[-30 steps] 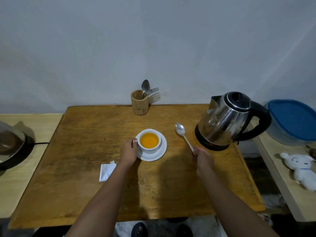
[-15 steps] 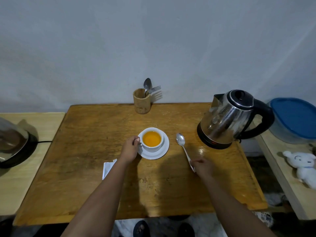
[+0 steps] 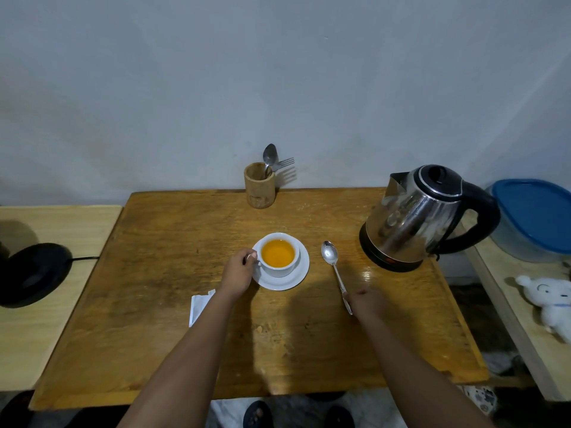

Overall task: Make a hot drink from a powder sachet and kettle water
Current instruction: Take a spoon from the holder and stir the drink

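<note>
Hands on cup handle (image 3: 251, 257), spoon (image 3: 335, 271)

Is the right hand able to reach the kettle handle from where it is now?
Probably yes. The right hand is at the spoon handle, and the table between it and the kettle handle, turned rightward, looks bare.

cup (image 3: 280, 257): white, upright on the saucer, nearly full of an orange drink, its handle to the left.
saucer (image 3: 296, 278): white, round, flat on the wooden table near its middle.
spoon (image 3: 335, 271): metal, lying flat on the table just right of the saucer, bowl up and pointing away, handle toward the near edge.
kettle (image 3: 414, 220): shiny steel with black lid, handle and base, upright at the back right of the table, spout to the left.
sachet (image 3: 199, 305): white, torn open, lying flat left of the saucer, partly hidden by an arm.
</note>
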`<control>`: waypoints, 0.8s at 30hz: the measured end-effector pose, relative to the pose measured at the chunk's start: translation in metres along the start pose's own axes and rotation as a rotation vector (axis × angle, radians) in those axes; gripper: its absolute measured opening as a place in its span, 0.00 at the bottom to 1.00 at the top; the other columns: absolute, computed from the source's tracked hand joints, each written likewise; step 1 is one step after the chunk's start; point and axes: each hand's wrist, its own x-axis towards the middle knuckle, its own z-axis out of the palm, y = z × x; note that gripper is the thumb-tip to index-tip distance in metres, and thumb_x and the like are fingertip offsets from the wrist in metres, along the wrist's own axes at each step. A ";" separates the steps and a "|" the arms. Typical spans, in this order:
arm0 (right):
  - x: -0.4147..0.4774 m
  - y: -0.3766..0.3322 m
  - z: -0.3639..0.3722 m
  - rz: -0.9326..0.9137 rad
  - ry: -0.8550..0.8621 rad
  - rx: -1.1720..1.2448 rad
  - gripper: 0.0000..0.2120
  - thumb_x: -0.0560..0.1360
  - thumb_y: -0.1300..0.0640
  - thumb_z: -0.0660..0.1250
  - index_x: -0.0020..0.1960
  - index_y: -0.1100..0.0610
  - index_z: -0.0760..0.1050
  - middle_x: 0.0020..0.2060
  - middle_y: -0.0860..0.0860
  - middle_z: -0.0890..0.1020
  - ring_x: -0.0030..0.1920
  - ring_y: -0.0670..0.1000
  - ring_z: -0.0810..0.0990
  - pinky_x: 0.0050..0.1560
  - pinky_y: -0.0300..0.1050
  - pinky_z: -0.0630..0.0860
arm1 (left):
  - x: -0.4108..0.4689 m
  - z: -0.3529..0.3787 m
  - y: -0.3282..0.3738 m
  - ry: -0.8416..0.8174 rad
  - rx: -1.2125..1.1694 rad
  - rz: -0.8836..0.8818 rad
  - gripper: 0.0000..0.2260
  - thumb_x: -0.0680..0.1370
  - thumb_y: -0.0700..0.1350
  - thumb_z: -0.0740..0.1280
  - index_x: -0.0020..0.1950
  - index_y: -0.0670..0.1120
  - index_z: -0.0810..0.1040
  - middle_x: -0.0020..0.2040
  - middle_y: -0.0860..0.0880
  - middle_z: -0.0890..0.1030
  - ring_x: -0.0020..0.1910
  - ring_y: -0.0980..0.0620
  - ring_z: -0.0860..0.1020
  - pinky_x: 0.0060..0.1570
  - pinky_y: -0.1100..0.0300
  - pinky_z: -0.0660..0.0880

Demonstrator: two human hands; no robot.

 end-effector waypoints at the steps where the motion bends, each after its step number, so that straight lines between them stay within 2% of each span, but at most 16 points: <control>1: 0.000 0.000 0.001 0.001 0.012 -0.004 0.11 0.72 0.55 0.70 0.50 0.62 0.80 0.50 0.58 0.83 0.50 0.56 0.81 0.45 0.46 0.74 | 0.000 0.000 0.000 0.000 -0.006 -0.002 0.11 0.80 0.43 0.58 0.54 0.40 0.77 0.50 0.46 0.77 0.50 0.47 0.74 0.48 0.56 0.68; 4: 0.002 0.000 0.004 0.009 0.043 -0.006 0.11 0.74 0.58 0.68 0.52 0.63 0.79 0.51 0.59 0.82 0.51 0.57 0.80 0.48 0.47 0.75 | -0.001 -0.001 0.002 -0.016 -0.023 -0.015 0.10 0.80 0.42 0.58 0.55 0.41 0.76 0.50 0.46 0.76 0.50 0.48 0.73 0.48 0.56 0.67; 10: -0.003 -0.002 0.002 0.014 0.035 0.007 0.12 0.73 0.58 0.69 0.53 0.64 0.79 0.52 0.60 0.82 0.53 0.58 0.80 0.44 0.43 0.70 | -0.003 -0.002 0.003 -0.030 -0.038 -0.023 0.11 0.80 0.42 0.57 0.56 0.40 0.76 0.51 0.45 0.76 0.51 0.48 0.73 0.49 0.56 0.67; 12: -0.004 -0.002 0.000 0.006 0.029 -0.004 0.12 0.73 0.57 0.69 0.52 0.64 0.80 0.50 0.59 0.82 0.52 0.57 0.80 0.36 0.39 0.68 | -0.002 -0.002 0.004 -0.033 -0.040 -0.027 0.09 0.80 0.42 0.57 0.54 0.42 0.76 0.51 0.45 0.76 0.51 0.48 0.73 0.49 0.56 0.67; 14: -0.003 -0.002 0.000 -0.021 0.013 -0.061 0.12 0.74 0.55 0.69 0.49 0.64 0.81 0.44 0.58 0.82 0.48 0.56 0.81 0.28 0.37 0.60 | -0.002 -0.002 0.004 -0.036 -0.037 -0.021 0.07 0.80 0.42 0.57 0.52 0.45 0.75 0.51 0.45 0.76 0.51 0.47 0.73 0.49 0.56 0.68; 16: -0.002 -0.002 0.001 -0.032 0.002 -0.107 0.13 0.74 0.53 0.67 0.47 0.63 0.82 0.41 0.57 0.81 0.45 0.55 0.81 0.26 0.37 0.57 | -0.002 -0.002 0.003 -0.035 -0.039 -0.018 0.07 0.80 0.42 0.57 0.51 0.46 0.75 0.51 0.45 0.77 0.51 0.47 0.73 0.50 0.55 0.68; 18: -0.002 -0.002 0.001 -0.032 0.020 -0.140 0.13 0.74 0.52 0.67 0.48 0.63 0.81 0.46 0.58 0.83 0.47 0.55 0.81 0.27 0.37 0.58 | -0.002 -0.001 0.002 -0.029 -0.039 -0.023 0.07 0.80 0.42 0.57 0.51 0.46 0.75 0.51 0.45 0.77 0.51 0.47 0.74 0.50 0.55 0.69; 21: -0.004 -0.002 0.003 -0.074 0.033 -0.180 0.12 0.75 0.53 0.66 0.49 0.62 0.81 0.48 0.58 0.83 0.50 0.56 0.80 0.33 0.39 0.68 | -0.003 0.000 0.003 -0.015 -0.041 -0.028 0.07 0.80 0.43 0.57 0.51 0.46 0.75 0.51 0.45 0.76 0.52 0.47 0.74 0.50 0.55 0.69; 24: -0.007 -0.002 0.004 -0.100 0.063 -0.183 0.11 0.74 0.55 0.67 0.51 0.61 0.80 0.49 0.58 0.83 0.50 0.55 0.80 0.33 0.37 0.66 | -0.005 0.002 0.006 -0.002 -0.025 -0.047 0.10 0.80 0.43 0.56 0.56 0.44 0.75 0.53 0.46 0.76 0.55 0.46 0.74 0.51 0.55 0.69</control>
